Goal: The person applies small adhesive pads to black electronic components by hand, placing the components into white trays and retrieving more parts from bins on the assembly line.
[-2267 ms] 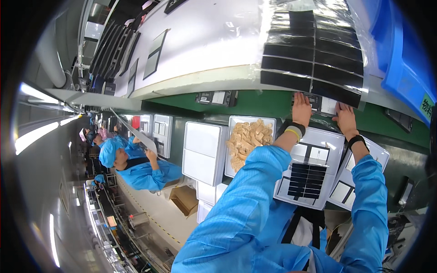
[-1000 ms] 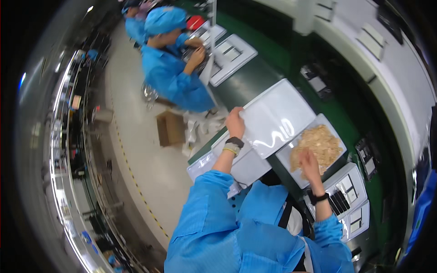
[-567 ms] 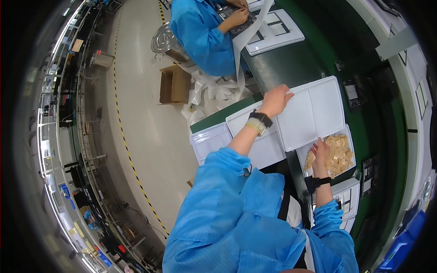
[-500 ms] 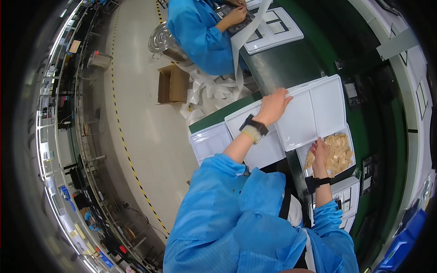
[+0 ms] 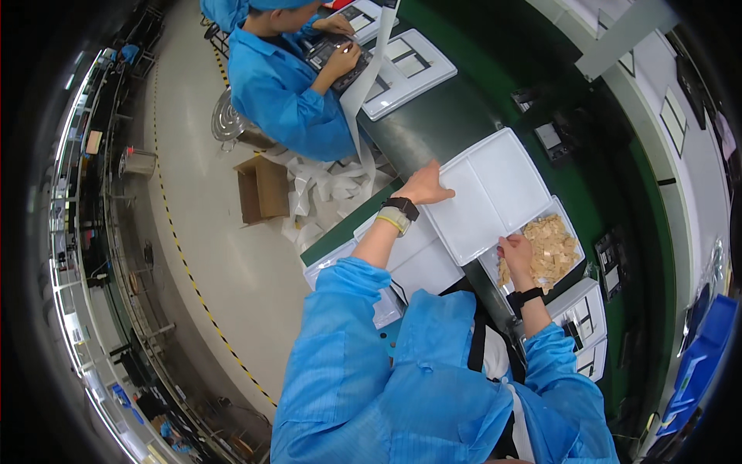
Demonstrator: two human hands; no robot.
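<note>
A shallow white tray point(image 5: 495, 193), with a ridge across its middle, lies in front of me, overlapping the container behind my right hand. My left hand point(image 5: 423, 185) grips its left edge, thumb over the rim on the inner face. My right hand point(image 5: 516, 257) is closed at the tray's near edge, fingers curled together; what they hold, if anything, is hidden. Right beside that hand, tan flat pieces point(image 5: 550, 251) are heaped in a white container point(image 5: 577, 246). Another white tray point(image 5: 421, 259) lies under my left forearm.
Across the green bench point(image 5: 433, 139), a co-worker point(image 5: 282, 100) in blue handles a dark device point(image 5: 345, 68) beside a white strip point(image 5: 363, 85). A cardboard box point(image 5: 263, 189) and white scraps point(image 5: 328, 185) are on the floor. White trays with dark-framed parts point(image 5: 583, 321) lie near my right forearm.
The view has shifted, showing more of the co-worker and bench. My left hand has slid back toward the tray's left corner. My right hand stays at the near edge.
</note>
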